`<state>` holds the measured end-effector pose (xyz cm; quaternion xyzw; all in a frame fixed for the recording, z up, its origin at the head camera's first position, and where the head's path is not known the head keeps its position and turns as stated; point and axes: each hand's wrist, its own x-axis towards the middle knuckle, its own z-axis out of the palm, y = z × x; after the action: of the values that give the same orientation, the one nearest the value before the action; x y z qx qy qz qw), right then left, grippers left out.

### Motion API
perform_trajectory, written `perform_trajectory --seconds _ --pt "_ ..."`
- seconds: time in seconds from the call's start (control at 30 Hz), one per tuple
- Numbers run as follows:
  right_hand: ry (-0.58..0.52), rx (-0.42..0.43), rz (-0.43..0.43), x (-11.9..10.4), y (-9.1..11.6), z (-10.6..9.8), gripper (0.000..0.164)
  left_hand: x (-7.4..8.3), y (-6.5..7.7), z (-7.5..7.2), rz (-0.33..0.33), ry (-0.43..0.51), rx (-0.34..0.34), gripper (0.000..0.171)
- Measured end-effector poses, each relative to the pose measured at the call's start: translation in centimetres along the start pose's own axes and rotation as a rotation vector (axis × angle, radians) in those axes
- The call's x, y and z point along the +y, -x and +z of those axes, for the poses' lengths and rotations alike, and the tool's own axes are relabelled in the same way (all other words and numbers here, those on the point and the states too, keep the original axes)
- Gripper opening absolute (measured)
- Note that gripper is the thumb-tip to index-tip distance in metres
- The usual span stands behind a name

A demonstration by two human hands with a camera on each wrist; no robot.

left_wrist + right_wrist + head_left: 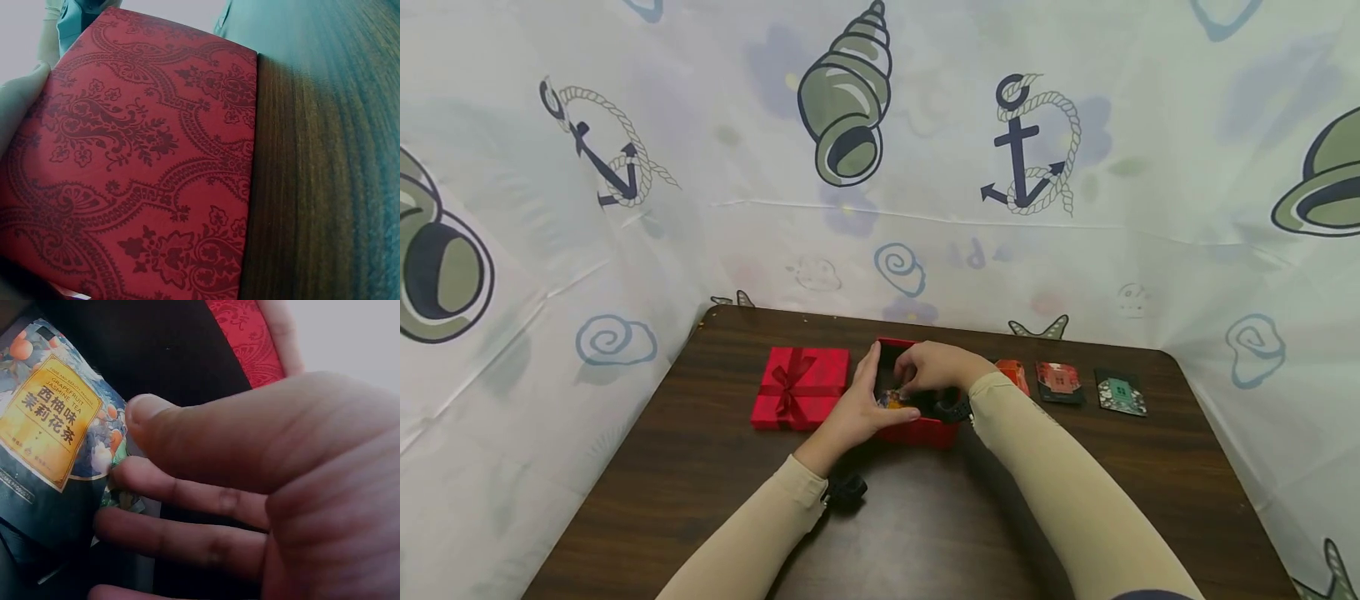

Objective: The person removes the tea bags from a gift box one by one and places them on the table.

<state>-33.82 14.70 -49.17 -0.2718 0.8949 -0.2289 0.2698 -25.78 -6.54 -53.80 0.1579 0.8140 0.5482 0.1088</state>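
Note:
A red patterned gift box (925, 432) stands uncovered on the table; its inside is black. My left hand (853, 411) holds the box at its near left corner, fingers along the left wall and thumb over the front edge. In the left wrist view the box wall (144, 156) fills much of the picture. Reaching into the box from the right, my right hand (943, 367) pinches the edge of a grapefruit jasmine tea packet (53, 425) between thumb and fingers. That packet has a yellow label and a dark lower part.
Left of the box lies its red lid (827, 375) with a ribbon bow. To the right are an orange packet (1013, 373), partly behind my sleeve, a red packet (1060, 382) and a green-labelled packet (1122, 393). A patterned cloth (940, 167) hangs behind the brown table (700, 467).

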Motion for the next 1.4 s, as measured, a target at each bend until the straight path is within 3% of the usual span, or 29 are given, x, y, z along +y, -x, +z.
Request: perform_trajectory --seconds 0.57,0.9,1.17,1.4 --pt "0.072 -0.027 -0.025 -0.12 -0.25 0.39 0.035 -0.3 -0.05 0.06 -0.007 -0.012 -0.004 0.134" --pt "-0.009 -0.039 -0.101 0.14 -0.25 0.28 0.01 -0.14 -0.04 0.0 -0.012 -0.01 0.006 0.134" --pt "-0.113 0.025 -0.138 0.42 -0.19 0.19 0.007 -0.23 -0.14 0.0 -0.007 -0.014 0.007 0.135" --pt "-0.255 0.171 -0.173 0.78 0.5 0.3 0.01 -0.19 -0.2 0.02 -0.011 -0.012 0.009 0.135"
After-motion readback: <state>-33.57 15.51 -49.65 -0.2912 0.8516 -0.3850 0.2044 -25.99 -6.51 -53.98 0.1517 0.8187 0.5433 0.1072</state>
